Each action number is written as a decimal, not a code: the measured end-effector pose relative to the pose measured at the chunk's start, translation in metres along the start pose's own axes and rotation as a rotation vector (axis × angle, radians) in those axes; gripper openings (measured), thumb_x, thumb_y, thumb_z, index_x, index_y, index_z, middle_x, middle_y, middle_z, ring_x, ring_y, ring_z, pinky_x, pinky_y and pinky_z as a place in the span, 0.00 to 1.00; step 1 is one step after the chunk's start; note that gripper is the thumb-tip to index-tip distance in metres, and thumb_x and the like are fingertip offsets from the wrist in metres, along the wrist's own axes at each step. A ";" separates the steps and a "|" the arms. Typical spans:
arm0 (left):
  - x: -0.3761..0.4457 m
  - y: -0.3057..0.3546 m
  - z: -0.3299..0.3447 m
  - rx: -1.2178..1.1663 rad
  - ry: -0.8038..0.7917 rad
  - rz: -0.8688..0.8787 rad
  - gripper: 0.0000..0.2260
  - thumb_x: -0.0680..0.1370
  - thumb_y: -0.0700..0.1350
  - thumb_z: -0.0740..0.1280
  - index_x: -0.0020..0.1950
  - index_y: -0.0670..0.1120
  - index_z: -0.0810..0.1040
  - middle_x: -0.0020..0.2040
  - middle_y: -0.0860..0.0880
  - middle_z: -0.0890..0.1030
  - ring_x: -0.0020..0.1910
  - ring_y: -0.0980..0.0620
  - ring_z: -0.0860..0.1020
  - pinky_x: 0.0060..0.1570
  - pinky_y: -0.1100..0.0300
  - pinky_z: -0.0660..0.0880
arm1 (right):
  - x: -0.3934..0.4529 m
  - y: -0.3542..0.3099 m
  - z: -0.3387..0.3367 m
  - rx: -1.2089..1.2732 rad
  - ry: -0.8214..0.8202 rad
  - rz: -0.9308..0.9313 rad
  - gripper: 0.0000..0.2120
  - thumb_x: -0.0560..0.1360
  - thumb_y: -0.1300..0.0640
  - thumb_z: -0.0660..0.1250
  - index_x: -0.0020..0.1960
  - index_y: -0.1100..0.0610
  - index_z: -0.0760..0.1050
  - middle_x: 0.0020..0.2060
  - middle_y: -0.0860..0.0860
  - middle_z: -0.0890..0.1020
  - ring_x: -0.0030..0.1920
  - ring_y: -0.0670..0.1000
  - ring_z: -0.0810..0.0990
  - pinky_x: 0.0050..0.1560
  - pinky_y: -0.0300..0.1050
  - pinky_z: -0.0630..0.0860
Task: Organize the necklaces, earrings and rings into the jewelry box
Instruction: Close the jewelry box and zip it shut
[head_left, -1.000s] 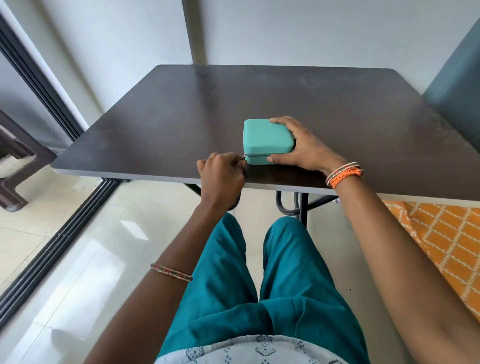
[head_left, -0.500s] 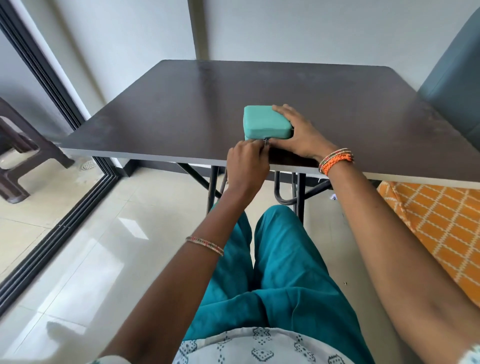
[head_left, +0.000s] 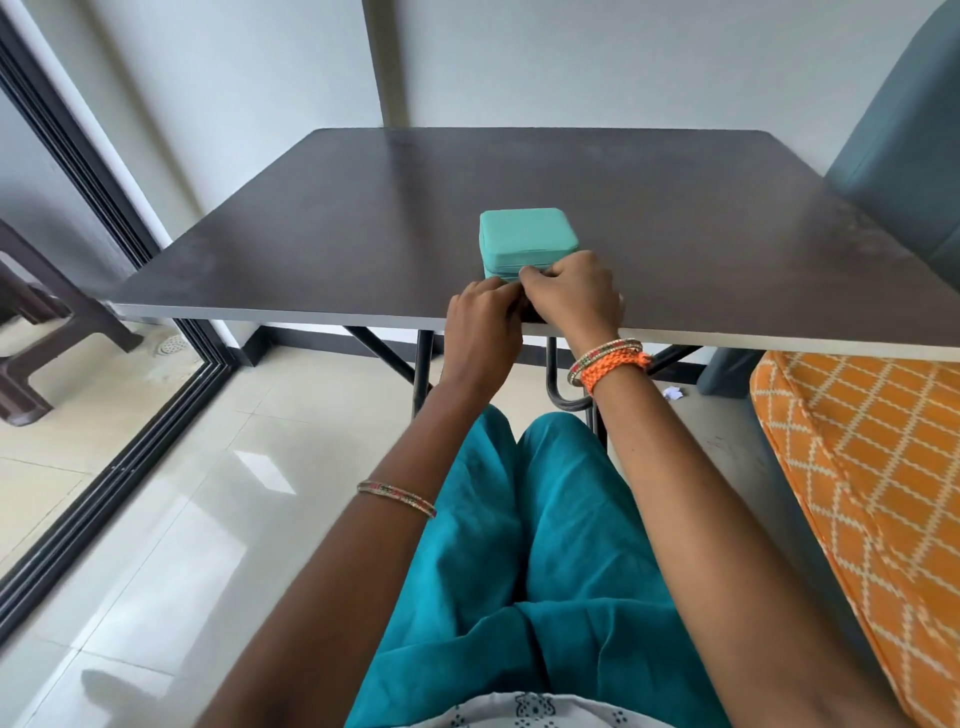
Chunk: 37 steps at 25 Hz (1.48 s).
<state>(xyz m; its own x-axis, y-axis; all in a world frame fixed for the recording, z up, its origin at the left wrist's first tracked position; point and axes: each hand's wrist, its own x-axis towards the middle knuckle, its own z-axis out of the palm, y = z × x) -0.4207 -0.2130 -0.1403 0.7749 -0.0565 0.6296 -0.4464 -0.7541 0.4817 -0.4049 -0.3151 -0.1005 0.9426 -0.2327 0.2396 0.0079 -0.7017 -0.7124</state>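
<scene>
A closed teal jewelry box (head_left: 527, 236) with a zip seam sits on the dark table (head_left: 363, 218), close to its front edge. Both my hands are bunched against the box's front face. My right hand (head_left: 574, 296) has its fingertips curled and pinching at the zip seam. My left hand (head_left: 485, 319) is just left of it, fingers curled against the lower front of the box. The zip pull is hidden behind my fingers. No necklaces, earrings or rings show on the table.
A teal upholstered chair (head_left: 904, 156) stands at the table's right side, with an orange patterned cushion (head_left: 862, 478) beside my right arm. A sliding door track (head_left: 119, 457) runs along the floor on the left, and a dark plastic stool (head_left: 31, 332) stands beyond it.
My right hand left the top and right side of the box and came round to its front face. My left hand slid right along the front of the box.
</scene>
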 end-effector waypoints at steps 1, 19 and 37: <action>0.001 -0.004 -0.005 -0.048 -0.012 0.002 0.11 0.73 0.39 0.61 0.47 0.41 0.83 0.41 0.45 0.82 0.39 0.45 0.78 0.39 0.49 0.76 | 0.001 0.000 0.000 -0.007 0.006 -0.004 0.15 0.73 0.47 0.67 0.51 0.57 0.81 0.51 0.52 0.84 0.55 0.55 0.80 0.54 0.49 0.75; 0.033 -0.032 -0.015 -0.211 -0.071 -0.120 0.19 0.75 0.43 0.70 0.65 0.48 0.76 0.70 0.48 0.71 0.67 0.51 0.71 0.65 0.51 0.72 | 0.000 0.041 -0.028 -0.019 0.328 -0.076 0.08 0.73 0.49 0.69 0.46 0.51 0.84 0.40 0.46 0.85 0.41 0.47 0.76 0.49 0.44 0.60; 0.037 -0.033 -0.022 -0.301 -0.138 -0.143 0.17 0.76 0.38 0.67 0.64 0.48 0.76 0.69 0.49 0.72 0.65 0.58 0.69 0.60 0.73 0.68 | 0.132 0.034 -0.029 -0.010 -0.196 -0.190 0.06 0.69 0.47 0.74 0.44 0.48 0.84 0.40 0.42 0.84 0.51 0.47 0.78 0.56 0.48 0.62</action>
<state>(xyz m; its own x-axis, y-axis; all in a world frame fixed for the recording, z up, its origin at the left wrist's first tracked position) -0.3869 -0.1760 -0.1193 0.8829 -0.0677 0.4646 -0.4251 -0.5351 0.7300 -0.2895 -0.3893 -0.0738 0.9711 0.0375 0.2356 0.1881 -0.7275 -0.6599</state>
